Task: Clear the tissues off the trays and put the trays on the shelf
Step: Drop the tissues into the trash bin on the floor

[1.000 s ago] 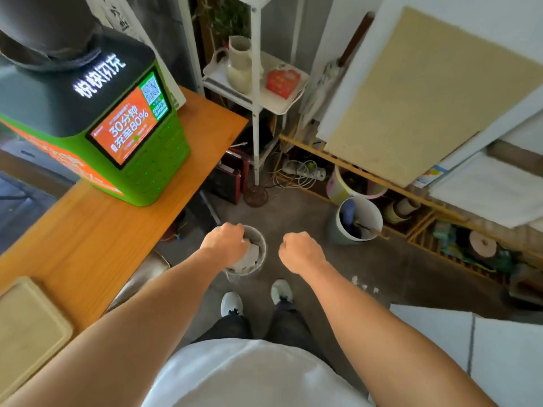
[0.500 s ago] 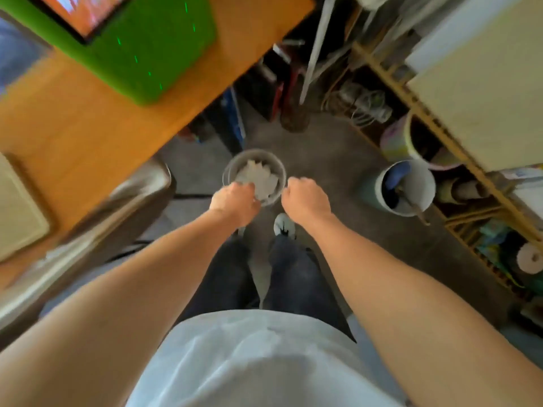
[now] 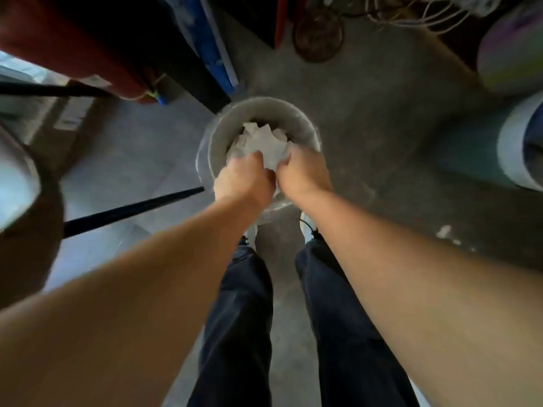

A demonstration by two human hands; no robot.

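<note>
A small grey waste bin [image 3: 296, 118] stands on the concrete floor just in front of my feet. White crumpled tissues [image 3: 261, 142] fill it. My left hand [image 3: 244, 180] and my right hand [image 3: 302, 171] are side by side at the bin's near rim, fingers curled down into the tissues. How much tissue each hand grips is hidden by the fingers. No tray and no shelf are in view.
A stool's shiny seat [image 3: 14, 183] and black leg [image 3: 132, 210] are at the left. Dark table legs and a blue box [image 3: 211, 45] stand behind the bin. A white bucket [image 3: 520, 145] and a pale tub [image 3: 511, 48] sit at the right, with cables [image 3: 411, 13] beyond.
I have bent down, so the table top and the tray on it left the view. Both hands dropped from above the bin into the tissues at its rim.
</note>
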